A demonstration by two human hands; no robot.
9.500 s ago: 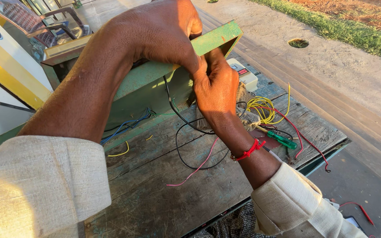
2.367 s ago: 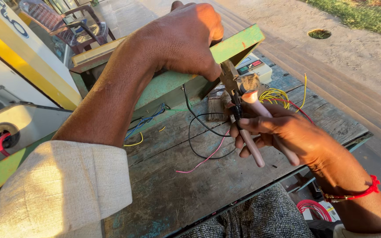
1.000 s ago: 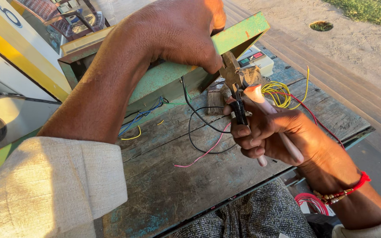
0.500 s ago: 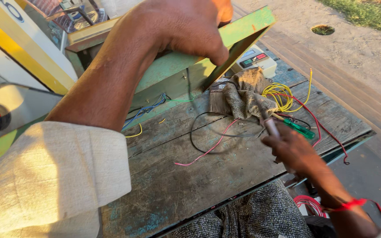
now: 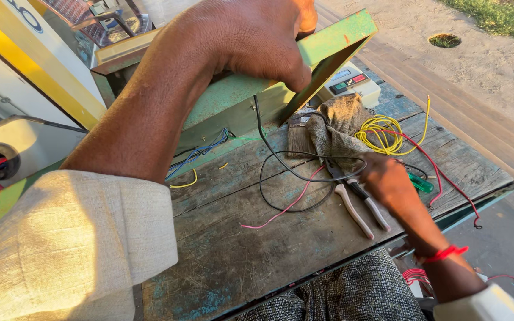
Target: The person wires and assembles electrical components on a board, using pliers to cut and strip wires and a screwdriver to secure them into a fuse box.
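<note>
The left hand [image 5: 251, 41] curls tight over the top edge of the green metal box [image 5: 328, 44], apparently tipping it up so its underside and the black wire [image 5: 281, 160] running from it stay reachable. On the wooden board [image 5: 239, 249] in front of the box, the pliers [image 5: 358, 205] lie flat. The right hand [image 5: 388, 184] rests beside the pliers' head, touching them; whether its fingers are closed cannot be told. A grey rag [image 5: 337, 125] and a yellow wire coil [image 5: 382, 128] sit just behind the pliers, near the box.
</note>
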